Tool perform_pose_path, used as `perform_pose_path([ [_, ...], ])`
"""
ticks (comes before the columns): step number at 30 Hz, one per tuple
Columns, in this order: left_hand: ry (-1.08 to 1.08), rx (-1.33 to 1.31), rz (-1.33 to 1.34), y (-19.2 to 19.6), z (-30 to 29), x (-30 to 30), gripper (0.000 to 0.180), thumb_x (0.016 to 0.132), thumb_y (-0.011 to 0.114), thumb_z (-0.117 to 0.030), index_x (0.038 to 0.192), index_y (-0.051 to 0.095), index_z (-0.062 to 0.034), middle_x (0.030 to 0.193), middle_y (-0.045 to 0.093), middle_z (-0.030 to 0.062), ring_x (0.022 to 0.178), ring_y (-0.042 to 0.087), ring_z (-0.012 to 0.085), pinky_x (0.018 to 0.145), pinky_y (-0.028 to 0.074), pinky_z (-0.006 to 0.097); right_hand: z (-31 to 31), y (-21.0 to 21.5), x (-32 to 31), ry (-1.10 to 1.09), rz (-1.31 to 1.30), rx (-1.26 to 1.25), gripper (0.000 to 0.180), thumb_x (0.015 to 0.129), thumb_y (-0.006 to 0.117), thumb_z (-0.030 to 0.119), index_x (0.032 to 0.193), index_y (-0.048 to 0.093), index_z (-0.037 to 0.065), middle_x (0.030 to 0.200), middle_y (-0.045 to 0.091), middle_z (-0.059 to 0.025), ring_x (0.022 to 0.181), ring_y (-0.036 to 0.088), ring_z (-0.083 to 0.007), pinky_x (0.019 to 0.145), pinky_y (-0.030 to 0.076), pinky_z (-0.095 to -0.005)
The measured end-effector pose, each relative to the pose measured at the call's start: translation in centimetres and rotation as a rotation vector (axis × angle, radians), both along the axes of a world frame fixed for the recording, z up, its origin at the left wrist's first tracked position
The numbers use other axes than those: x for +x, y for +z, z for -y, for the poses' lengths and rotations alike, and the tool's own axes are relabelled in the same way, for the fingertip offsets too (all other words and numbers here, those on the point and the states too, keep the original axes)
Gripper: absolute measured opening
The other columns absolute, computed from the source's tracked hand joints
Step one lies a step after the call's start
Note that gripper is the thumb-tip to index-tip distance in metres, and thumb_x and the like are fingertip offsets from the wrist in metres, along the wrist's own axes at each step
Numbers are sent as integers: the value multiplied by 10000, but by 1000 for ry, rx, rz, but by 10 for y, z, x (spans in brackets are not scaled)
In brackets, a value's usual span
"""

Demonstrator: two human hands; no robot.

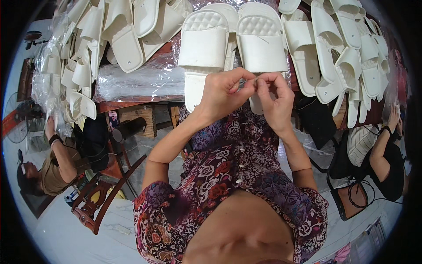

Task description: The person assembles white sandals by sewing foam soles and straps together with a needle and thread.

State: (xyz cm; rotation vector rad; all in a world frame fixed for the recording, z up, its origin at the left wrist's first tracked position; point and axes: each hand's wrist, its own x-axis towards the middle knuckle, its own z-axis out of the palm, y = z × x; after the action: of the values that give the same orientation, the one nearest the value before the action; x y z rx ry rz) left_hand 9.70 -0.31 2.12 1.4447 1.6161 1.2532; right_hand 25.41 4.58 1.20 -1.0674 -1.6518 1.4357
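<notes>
Close together over the near edge of the table, my left hand (226,92) and my right hand (276,99) both have thumb and fingers pinched, with the fingertips almost meeting. Whatever lies between them is too small to make out. Just beyond my hands lies a pair of white open-toe slippers, the left slipper (202,49) and the right slipper (262,52), with quilted insoles and broad plain straps. My right hand partly covers the near end of the right slipper. A short dark thread-like line shows on the right slipper's strap. More white slippers lie beneath this pair.
Piles of white slippers (125,44) spread to the left, and more slippers (327,48) to the right. Clear plastic wrap (132,83) covers part of the reddish table. Other people sit at both sides. A wooden chair (99,198) stands at lower left.
</notes>
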Motion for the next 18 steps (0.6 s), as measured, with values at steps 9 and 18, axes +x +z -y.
perform_pose_path([
  [9,40,19,-22,-4,2,3,120,807,759,-49,922,733,-69,537,343,-94,514,308,-12,462,252,182,0,7,-2,-70,118,53,115,899,672,84,960,654,-12,813,693,-58,711,630,-72,671,521,-246],
  [18,82,77,-44,-8,0,6,95,814,751,-55,907,732,-67,523,377,-88,496,326,-13,447,260,187,-3,11,-3,-61,224,114,122,886,691,109,942,666,4,794,695,-66,685,649,-108,654,515,-260],
])
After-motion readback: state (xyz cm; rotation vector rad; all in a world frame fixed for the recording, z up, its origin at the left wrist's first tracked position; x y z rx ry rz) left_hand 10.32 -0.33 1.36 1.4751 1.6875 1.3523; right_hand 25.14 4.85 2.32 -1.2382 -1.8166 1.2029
